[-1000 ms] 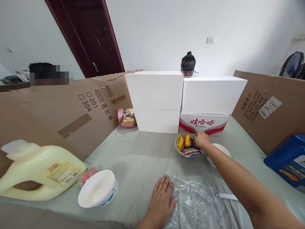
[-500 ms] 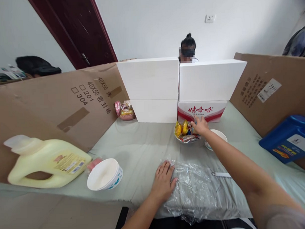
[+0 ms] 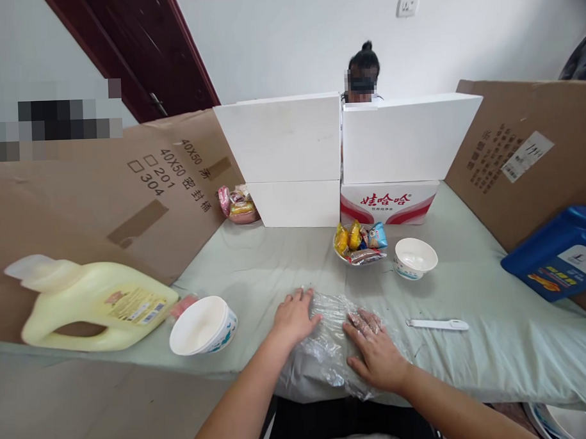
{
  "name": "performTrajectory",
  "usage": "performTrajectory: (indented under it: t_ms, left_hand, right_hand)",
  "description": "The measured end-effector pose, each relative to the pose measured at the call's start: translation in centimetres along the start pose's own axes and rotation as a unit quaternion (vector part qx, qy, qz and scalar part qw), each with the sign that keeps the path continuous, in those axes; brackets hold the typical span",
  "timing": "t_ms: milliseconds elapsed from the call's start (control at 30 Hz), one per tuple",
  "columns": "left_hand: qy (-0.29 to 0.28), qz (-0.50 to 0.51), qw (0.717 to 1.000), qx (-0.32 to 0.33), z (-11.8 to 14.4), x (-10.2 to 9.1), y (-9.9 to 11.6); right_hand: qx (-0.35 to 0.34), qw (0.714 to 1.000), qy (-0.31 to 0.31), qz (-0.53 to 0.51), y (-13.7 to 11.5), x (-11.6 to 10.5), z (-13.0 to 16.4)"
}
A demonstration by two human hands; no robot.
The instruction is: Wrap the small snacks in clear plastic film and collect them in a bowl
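Clear plastic film [image 3: 329,349] lies crumpled on the cloth at the table's near edge. My left hand [image 3: 295,317] rests flat at the film's left side, fingers stretched forward. On its right side is my right hand [image 3: 377,354], fingers spread, with film wrinkled over some fingertips. Beyond them stands a bowl of wrapped snacks [image 3: 343,257], with yellow packets, a blue packet [image 3: 377,234] and a red-silver one. Right of that bowl is a white paper bowl [image 3: 416,257]. A white cutter-like tool [image 3: 443,325] lies to the right of my right hand.
At left are a pale yellow jug [image 3: 98,303] on its side and a tilted paper bowl [image 3: 201,328]. White boxes [image 3: 290,143] and a red-white carton [image 3: 388,203] form a barrier, with a person behind. A blue bottle [image 3: 558,255] leans right; cardboard [image 3: 177,198] flanks both sides.
My right hand has come back from the snack bowl to the film, uncovering the blue packet. My left hand is slightly farther forward, and the film has bunched leftward. The view tips downward.
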State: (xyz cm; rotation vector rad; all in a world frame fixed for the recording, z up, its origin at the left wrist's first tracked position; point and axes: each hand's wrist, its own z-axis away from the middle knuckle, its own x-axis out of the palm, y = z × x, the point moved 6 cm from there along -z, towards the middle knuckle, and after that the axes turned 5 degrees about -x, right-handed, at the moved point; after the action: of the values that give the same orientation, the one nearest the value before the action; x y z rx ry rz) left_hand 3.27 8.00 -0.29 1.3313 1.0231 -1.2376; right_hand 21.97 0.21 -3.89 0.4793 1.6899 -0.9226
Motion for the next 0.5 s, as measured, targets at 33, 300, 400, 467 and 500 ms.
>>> performTrajectory:
  t_ms: [33, 300, 400, 467, 500]
  left_hand:
    - [0.009, -0.007, 1.000, -0.002, -0.3, -0.5, -0.3]
    - [0.019, 0.052, 0.970, 0.235, -0.1, 1.7, 4.7]
    - [0.002, 0.033, 0.978, 0.207, -1.5, 3.3, 2.7]
    - [-0.002, 0.025, 0.986, 0.163, -2.8, 3.6, 0.5]
    - [0.004, 0.026, 0.991, 0.134, -3.3, 3.4, -0.6]
  right_hand:
    - [0.010, 1.000, -0.012, -0.001, 0.3, -0.4, -0.2]
    - [0.086, 0.995, 0.012, 0.040, 3.4, -2.4, -3.5]
    - [0.171, 0.981, 0.011, 0.085, 5.7, -1.3, -3.6]
    - [0.209, 0.973, 0.004, 0.096, 6.6, -0.6, -3.4]
    - [0.216, 0.971, 0.000, 0.097, 6.7, -0.4, -3.3]
